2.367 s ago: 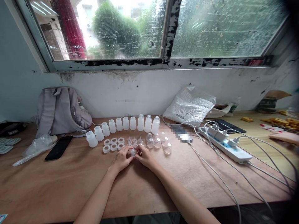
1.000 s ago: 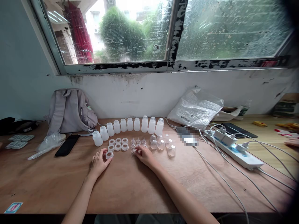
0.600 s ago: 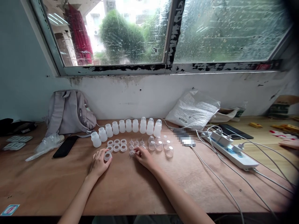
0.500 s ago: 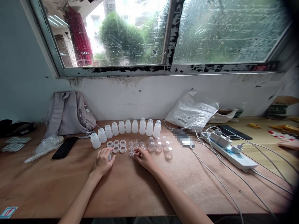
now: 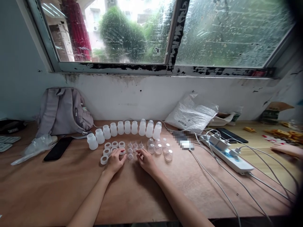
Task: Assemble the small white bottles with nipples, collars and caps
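Note:
My left hand (image 5: 115, 162) rests low over the table, its fingers bent forward and its thumb held apart. Its fingertips are beside a translucent white screw ring (image 5: 122, 151) and partly cover it. Several more rings (image 5: 104, 160) lie flat to its left and beyond it. My right hand (image 5: 146, 160) has its fingertips drawn together at a clear silicone bottle nipple (image 5: 135, 151). Other nipples (image 5: 130, 156) stand in short rows between my hands. Clear domed caps (image 5: 168, 155) stand to the right of my right hand.
Frosted baby bottles (image 5: 92, 142) form a curved row behind, several wearing domed caps (image 5: 157, 130). Left are a black phone (image 5: 58, 149), plastic bag (image 5: 40, 148) and backpack (image 5: 63, 110). Right are a power strip (image 5: 227, 154), cables and another person's hand (image 5: 287, 149).
My left hand has moved right, leaving a ring uncovered on its left side. My right hand stays by the nipples. The camera view has shifted slightly.

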Demonstrator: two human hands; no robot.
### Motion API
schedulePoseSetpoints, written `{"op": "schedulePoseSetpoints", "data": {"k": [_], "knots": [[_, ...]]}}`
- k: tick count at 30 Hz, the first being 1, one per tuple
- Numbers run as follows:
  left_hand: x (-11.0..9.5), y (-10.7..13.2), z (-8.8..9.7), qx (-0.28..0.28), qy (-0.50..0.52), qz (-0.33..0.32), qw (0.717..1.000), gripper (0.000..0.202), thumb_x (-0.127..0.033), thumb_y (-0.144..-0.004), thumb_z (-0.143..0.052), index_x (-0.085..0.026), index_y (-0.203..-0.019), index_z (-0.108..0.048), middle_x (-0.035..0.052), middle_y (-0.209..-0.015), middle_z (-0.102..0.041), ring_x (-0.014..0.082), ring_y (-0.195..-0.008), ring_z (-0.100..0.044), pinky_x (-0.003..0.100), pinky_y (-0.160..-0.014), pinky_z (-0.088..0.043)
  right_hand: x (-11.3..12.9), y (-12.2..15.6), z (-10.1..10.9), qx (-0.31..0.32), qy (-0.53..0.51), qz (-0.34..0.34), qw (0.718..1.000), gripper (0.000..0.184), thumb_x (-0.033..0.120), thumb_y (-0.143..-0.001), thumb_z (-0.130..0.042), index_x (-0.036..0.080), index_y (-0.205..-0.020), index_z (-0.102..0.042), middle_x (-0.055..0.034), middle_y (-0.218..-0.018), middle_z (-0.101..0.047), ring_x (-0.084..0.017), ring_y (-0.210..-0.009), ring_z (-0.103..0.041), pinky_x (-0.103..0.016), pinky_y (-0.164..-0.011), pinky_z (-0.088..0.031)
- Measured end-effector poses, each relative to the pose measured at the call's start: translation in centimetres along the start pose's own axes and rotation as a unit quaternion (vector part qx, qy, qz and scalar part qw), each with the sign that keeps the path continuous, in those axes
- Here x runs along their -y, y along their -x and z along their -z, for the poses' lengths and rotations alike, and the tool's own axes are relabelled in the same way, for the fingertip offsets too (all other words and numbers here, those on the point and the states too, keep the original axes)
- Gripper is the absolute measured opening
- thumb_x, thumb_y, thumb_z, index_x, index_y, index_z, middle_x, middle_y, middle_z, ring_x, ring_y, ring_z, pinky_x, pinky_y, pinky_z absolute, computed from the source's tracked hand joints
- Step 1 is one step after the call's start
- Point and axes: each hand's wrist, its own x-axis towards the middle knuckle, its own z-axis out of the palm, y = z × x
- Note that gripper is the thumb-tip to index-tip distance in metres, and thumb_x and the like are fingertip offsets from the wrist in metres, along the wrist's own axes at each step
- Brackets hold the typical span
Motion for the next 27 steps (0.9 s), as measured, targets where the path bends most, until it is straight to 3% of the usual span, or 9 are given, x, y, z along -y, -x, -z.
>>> {"op": "schedulePoseSetpoints", "data": {"k": [4,8,10,13,16,21,24,27], "knots": [[-0.4,0.1,0.0,0.003,0.021,-0.006,1.000,0.018,-0.025,-0.076,-0.051,-0.021,-0.094,-0.054,0.0049,-0.091,-0.060,0.0209,-0.089,-0.054,0.036,-0.080,-0.044,-0.1,-3.4,1.4,-0.044,0.093,0.022,0.994,0.024,0.013,-0.081,-0.039,0.019,-0.099,-0.053,-0.0082,-0.094,-0.057,-0.019,-0.085,-0.054,-0.029,-0.068,-0.046],[-1.0,0.1,-0.2,0.020,0.050,-0.014,0.998,0.018,-0.024,-0.076,-0.051,-0.020,-0.093,-0.054,0.0043,-0.091,-0.059,0.0199,-0.090,-0.054,0.035,-0.081,-0.044,-0.9,-10.1,4.1,-0.071,0.244,0.018,0.967,0.034,0.013,-0.080,-0.037,0.018,-0.112,-0.048,-0.0101,-0.110,-0.053,-0.023,-0.103,-0.045,-0.037,-0.084,-0.039],[-1.1,0.1,-0.2,0.024,0.061,-0.013,0.998,0.017,-0.023,-0.077,-0.051,-0.020,-0.093,-0.054,0.0040,-0.091,-0.059,0.0194,-0.090,-0.054,0.034,-0.081,-0.044,-1.6,-13.3,5.1,-0.078,0.263,0.006,0.961,0.042,0.017,-0.079,-0.042,0.017,-0.120,-0.041,-0.0130,-0.122,-0.045,-0.028,-0.112,-0.036,-0.044,-0.090,-0.031],[-1.0,0.2,-0.1,0.025,0.070,-0.008,0.997,0.016,-0.021,-0.076,-0.050,-0.019,-0.092,-0.053,0.0043,-0.089,-0.058,0.0190,-0.089,-0.054,0.033,-0.079,-0.044,-2.6,-16.2,5.6,-0.024,0.335,-0.038,0.941,0.045,0.023,-0.080,-0.044,0.017,-0.124,-0.039,-0.0127,-0.128,-0.041,-0.031,-0.119,-0.029,-0.048,-0.095,-0.019],[-0.8,0.1,-0.1,0.023,0.072,-0.002,0.997,0.016,-0.020,-0.076,-0.050,-0.019,-0.092,-0.053,0.0044,-0.089,-0.058,0.0188,-0.088,-0.054,0.033,-0.079,-0.044,-3.3,-16.8,5.3,0.035,0.377,-0.059,0.924,0.040,0.027,-0.080,-0.045,0.017,-0.119,-0.043,-0.0120,-0.116,-0.053,-0.030,-0.115,-0.034,-0.049,-0.094,-0.015],[-0.8,0.1,-0.1,0.028,0.072,-0.002,0.997,0.016,-0.019,-0.076,-0.050,-0.019,-0.092,-0.053,0.0041,-0.089,-0.058,0.0186,-0.088,-0.053,0.034,-0.079,-0.044,-2.6,-15.8,4.7,0.028,0.383,-0.050,0.922,0.033,0.025,-0.081,-0.043,0.014,-0.112,-0.046,-0.0127,-0.096,-0.061,-0.025,-0.097,-0.048,-0.040,-0.089,-0.023],[-1.0,0.1,0.2,0.018,0.076,-0.005,0.997,0.018,-0.020,-0.077,-0.049,-0.019,-0.094,-0.052,0.0046,-0.090,-0.058,0.0191,-0.091,-0.053,0.034,-0.080,-0.043,-1.2,-15.1,5.3,-0.012,0.369,-0.016,0.929,0.028,0.026,-0.081,-0.043,0.016,-0.107,-0.049,-0.0112,-0.093,-0.060,-0.025,-0.092,-0.048,-0.037,-0.083,-0.028],[-1.3,0.0,0.5,0.001,0.082,-0.005,0.997,0.025,-0.021,-0.077,-0.050,-0.020,-0.102,-0.049,0.0056,-0.099,-0.055,0.0201,-0.098,-0.051,0.037,-0.085,-0.042,0.8,-13.8,6.8,-0.104,0.311,0.047,0.943,0.030,0.030,-0.081,-0.044,0.018,-0.108,-0.049,-0.0098,-0.095,-0.059,-0.025,-0.091,-0.047,-0.036,-0.080,-0.032]]}}
